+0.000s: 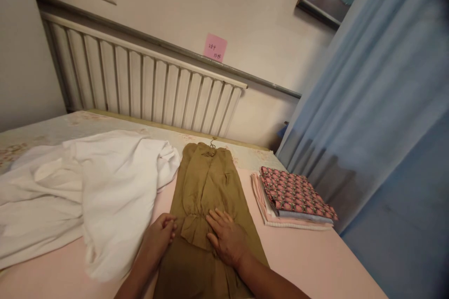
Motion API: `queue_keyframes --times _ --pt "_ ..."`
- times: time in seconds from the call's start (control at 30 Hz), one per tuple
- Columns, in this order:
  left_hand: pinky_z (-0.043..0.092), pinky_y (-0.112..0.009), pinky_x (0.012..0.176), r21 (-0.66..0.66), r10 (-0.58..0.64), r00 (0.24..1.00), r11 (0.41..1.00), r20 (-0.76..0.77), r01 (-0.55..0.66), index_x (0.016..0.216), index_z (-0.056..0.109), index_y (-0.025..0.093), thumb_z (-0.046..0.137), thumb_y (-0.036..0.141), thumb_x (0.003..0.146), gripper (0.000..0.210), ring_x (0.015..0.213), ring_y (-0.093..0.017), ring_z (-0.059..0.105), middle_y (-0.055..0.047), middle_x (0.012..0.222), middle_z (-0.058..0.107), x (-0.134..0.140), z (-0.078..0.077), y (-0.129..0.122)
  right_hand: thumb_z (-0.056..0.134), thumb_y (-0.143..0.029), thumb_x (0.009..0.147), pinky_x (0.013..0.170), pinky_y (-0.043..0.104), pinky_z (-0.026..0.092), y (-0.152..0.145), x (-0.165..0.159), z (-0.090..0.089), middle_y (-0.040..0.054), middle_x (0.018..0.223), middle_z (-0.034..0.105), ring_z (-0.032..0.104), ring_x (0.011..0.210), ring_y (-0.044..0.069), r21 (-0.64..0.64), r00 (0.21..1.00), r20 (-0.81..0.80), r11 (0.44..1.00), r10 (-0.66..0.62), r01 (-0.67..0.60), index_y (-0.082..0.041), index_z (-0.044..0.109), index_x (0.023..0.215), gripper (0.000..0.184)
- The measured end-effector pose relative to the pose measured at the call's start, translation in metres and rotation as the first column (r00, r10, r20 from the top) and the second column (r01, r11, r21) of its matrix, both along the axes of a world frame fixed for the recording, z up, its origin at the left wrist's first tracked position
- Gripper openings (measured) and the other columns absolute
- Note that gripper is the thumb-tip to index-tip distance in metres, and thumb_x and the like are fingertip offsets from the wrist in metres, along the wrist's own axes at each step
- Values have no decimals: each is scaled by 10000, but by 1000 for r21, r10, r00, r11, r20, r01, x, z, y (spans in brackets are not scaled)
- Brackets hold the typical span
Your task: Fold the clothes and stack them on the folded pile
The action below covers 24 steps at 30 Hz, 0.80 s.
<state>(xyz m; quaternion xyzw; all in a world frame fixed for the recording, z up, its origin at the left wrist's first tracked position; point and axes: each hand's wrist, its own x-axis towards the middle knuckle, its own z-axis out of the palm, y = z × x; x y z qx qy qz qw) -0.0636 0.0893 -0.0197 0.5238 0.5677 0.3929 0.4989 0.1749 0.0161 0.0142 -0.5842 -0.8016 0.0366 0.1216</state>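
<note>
A long olive-brown garment (210, 177) with a thin tie at its far end lies folded lengthwise on the bed. A sleeve with a gathered, ruffled cuff (196, 231) is laid over its front. My right hand (226, 238) rests flat on the cloth beside that cuff, fingers stretched out. At the garment's left edge, my left hand (161, 233) is closed with curled fingers. Whether it has cloth between the fingertips is hidden. Left of it lies a crumpled white garment (119, 196).
On the right sits a folded stack of cloth topped by a pink-and-black patterned piece (294, 191). A pink sheet (301, 261) covers the near bed. Behind stands a radiator (154, 84) against the wall; a blue curtain (368, 103) hangs at right.
</note>
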Motion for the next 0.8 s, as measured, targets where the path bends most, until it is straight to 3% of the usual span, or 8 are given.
queue_keyframes --times 0.2,0.4,0.57,0.8 --pt "447 -275 520 5 -39 996 999 76 39 930 575 191 505 486 696 383 562 -157 599 -11 735 653 0 -6 3 446 -433 966 1169 451 231 0 0 -1 10 1512 388 295 1411 227 9 1000 -2 1000 -2 2 -281 394 1446 506" --pt "476 -293 576 43 -46 999 998 -10 46 964 566 208 461 431 755 323 587 -174 614 3 706 650 -7 -13 -1 444 -440 966 1166 452 235 0 1 -2 9 1519 376 289 1413 227 6 1000 7 1000 -4 4 -283 385 1449 512" --pt "504 -310 692 172 51 979 985 -199 -17 935 596 242 446 410 786 270 739 -204 664 -19 833 696 -19 -5 -26 442 -446 968 1168 442 238 -3 3 3 25 1519 376 287 1415 227 1 999 -25 1000 23 -23 -270 384 1450 517" --pt "481 -343 840 410 262 886 907 -381 -92 892 628 235 422 384 795 273 948 -249 640 -57 970 698 -28 0 -62 503 -481 933 1175 470 210 -29 9 6 51 1554 303 244 1433 256 -42 996 -82 998 41 -44 -268 383 1453 574"
